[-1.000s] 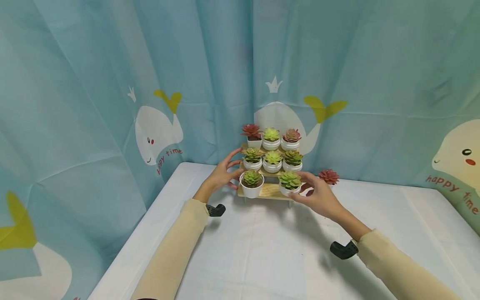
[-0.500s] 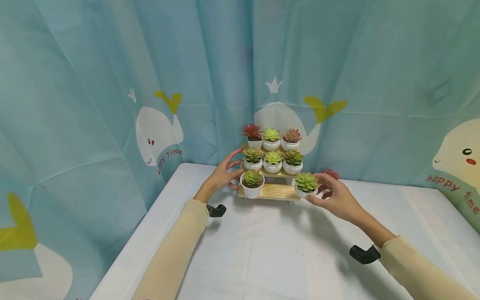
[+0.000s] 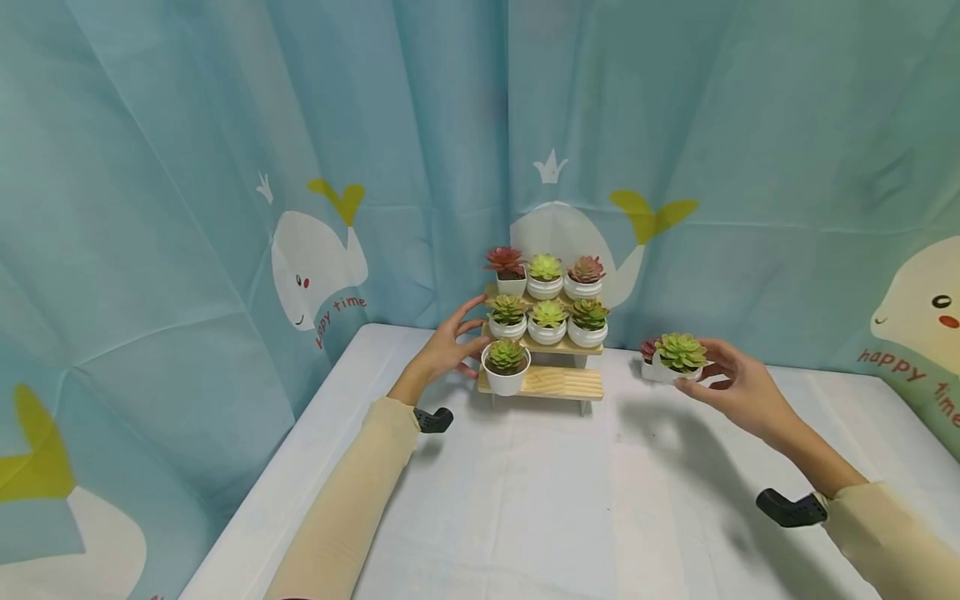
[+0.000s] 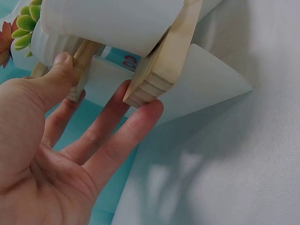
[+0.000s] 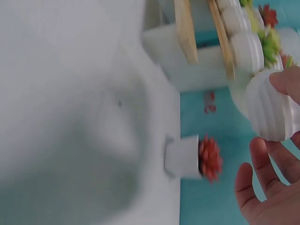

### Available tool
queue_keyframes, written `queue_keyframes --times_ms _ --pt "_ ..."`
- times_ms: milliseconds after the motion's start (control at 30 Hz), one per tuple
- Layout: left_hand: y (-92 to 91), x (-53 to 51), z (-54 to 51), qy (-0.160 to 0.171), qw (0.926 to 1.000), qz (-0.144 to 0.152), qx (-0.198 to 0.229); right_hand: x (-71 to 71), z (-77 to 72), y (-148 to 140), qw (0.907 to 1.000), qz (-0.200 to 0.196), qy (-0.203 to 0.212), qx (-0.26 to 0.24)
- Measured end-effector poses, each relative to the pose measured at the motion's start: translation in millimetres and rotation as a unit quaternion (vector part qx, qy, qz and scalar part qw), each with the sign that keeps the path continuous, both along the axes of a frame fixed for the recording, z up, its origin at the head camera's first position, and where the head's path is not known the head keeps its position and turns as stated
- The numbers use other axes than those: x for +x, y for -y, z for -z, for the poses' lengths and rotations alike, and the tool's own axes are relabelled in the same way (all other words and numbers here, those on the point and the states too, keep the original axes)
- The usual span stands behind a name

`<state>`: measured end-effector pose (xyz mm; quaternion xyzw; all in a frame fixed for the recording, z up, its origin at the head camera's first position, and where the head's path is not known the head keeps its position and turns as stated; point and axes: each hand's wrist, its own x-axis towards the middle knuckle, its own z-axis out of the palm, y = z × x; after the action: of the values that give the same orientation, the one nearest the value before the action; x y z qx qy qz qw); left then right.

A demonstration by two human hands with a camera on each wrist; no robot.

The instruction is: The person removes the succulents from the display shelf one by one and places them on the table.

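Note:
My right hand (image 3: pixel 742 387) holds a green potted succulent (image 3: pixel 681 354) by its ribbed white pot, thumb on one side and fingers on the other. It is off the shelf, to the right of the wooden tiered plant stand (image 3: pixel 562 382). At the stand's left side my left hand (image 3: pixel 448 346) grips the board ends; in the left wrist view the thumb lies against the middle board (image 4: pixel 84 61) and fingertips touch the lower board (image 4: pixel 157 77). A green succulent in a plain white pot (image 3: pixel 506 367) sits on the bottom tier's left end.
Several potted succulents, red, pink and green, fill the top and middle tiers. A red succulent (image 5: pixel 210 158) in a square white pot stands on the white-covered table (image 3: pixel 555 500), partly behind the held pot in the head view. A blue whale-print curtain (image 3: pixel 450 125) hangs behind.
My right hand has carried the green succulent rightward off the bottom tier, beyond the stand's right end. The left hand has stayed at the stand's left side.

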<state>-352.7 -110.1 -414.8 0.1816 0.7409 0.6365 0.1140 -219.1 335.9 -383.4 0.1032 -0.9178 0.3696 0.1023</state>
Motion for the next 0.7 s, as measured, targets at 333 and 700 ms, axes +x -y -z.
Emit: queue_keyframes --times_ms 333,700 --pt "0.4 -0.2 0.6 -0.001 1.0000 0.003 -0.003 1.6 8.5 -38.2 0.9993 0.034 -0.003 -0.017" --pt "0.5 0.5 -0.1 -0.003 1.0000 0.008 0.003 -6.8 19.2 -59.1 0.9968 0.066 0.034 -0.028"
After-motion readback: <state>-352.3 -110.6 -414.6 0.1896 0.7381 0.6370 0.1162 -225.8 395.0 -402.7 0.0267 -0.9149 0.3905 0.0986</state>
